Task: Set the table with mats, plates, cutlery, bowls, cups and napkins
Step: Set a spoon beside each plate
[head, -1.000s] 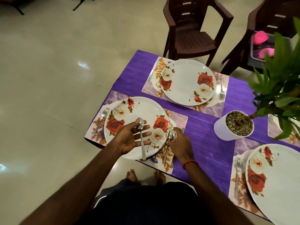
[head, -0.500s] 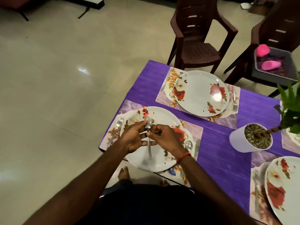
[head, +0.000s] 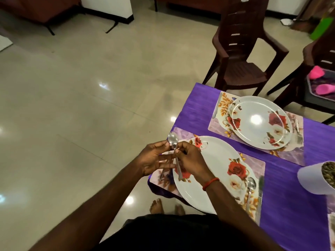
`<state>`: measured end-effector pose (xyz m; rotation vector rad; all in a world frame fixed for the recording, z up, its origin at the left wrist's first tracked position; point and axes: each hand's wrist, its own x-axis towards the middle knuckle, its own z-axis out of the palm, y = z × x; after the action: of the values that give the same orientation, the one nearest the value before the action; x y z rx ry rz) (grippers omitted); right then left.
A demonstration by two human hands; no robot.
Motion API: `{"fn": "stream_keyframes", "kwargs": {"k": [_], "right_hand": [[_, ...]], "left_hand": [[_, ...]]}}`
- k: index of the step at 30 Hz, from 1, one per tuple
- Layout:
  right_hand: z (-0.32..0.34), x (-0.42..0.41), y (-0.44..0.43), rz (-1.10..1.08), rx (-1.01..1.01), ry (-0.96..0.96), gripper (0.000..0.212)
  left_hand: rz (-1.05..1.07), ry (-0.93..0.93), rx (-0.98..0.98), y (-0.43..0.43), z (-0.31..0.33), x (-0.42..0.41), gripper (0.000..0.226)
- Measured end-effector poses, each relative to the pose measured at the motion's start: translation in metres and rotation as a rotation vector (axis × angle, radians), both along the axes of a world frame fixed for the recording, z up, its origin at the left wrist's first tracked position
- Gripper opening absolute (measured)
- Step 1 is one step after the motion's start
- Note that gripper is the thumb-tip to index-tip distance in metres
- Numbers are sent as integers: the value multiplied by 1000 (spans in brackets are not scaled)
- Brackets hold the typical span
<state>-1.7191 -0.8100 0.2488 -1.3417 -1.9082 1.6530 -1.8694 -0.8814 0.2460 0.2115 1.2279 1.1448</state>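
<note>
Presently, both hands grasp one spoon [head: 172,139]. The left hand [head: 154,158] pinches it at the bowl, and the right hand [head: 190,162] pinches the neck. It is held roughly upright, bowl uppermost, over the left rim of the near plate [head: 217,160] on the surface [head: 290,205].

Plate [head: 217,171] on mat [head: 257,165].

Two plates [head: 213,160] [head: 257,131], two spoons [head: 172,139] [head: 251,183], two chairs [head: 241,69] [head: 322,51], two pink cups [head: 316,72] [head: 324,89], one knife [head: 260,192], one white pot [head: 311,180]
</note>
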Motion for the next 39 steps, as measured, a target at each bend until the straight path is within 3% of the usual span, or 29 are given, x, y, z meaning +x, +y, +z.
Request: {"fn": "stream_keyframes", "kwargs": {"k": [9,17,24,30,39], "right_hand": [[-1,-36,3,36,-100,69,13],[-5,-80,-2,111,-63,58,21],[-1,-152,-8,136,-39,34,23],[-5,-250,-30,58,-72,67,22],[-4,-357,-55,5,-121,91,22]], "left_hand": [[145,94,-24,-2,7,-23,27],[179,127,-34,-20,13,-64,27],[189,132,-9,-21,7,-139,33],[116,135,-7,-32,9,-238,21],[74,149,-18,-51,17,-350,22]]}}
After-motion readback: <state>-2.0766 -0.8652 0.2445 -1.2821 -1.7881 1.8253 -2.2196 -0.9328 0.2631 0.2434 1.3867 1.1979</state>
